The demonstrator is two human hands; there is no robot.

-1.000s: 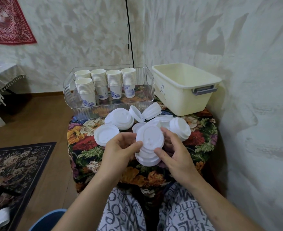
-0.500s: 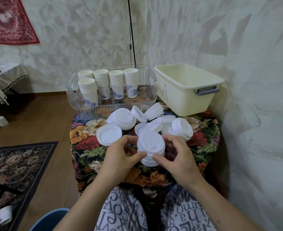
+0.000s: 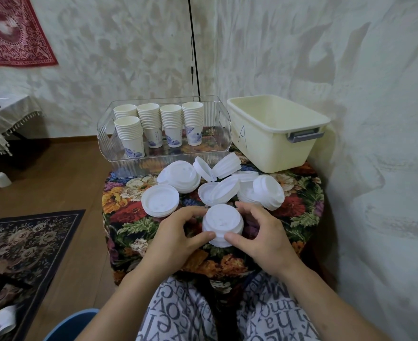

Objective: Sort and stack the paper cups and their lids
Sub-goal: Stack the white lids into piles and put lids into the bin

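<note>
— Where is the short stack of white plastic cup lids (image 3: 222, 225)?

— Near the front edge of the small table with the flowered cloth (image 3: 301, 207), about midway along it. Both hands close on it: the left hand (image 3: 176, 238) grips its left side, thumb at the front, and the right hand (image 3: 264, 238) grips its right side.

— Is it resting on the cloth?

— It seems to, though the fingers hide its base.

— And the other things?

— Loose white plastic lids (image 3: 222, 183) lie scattered across the table's middle, some flat, some tilted. At the back left edge stands a clear plastic tray (image 3: 225, 134) holding five stacks of white paper cups with blue prints (image 3: 171, 125). At the back right corner stands an open cream plastic tub marked "A" (image 3: 274, 141).
</note>
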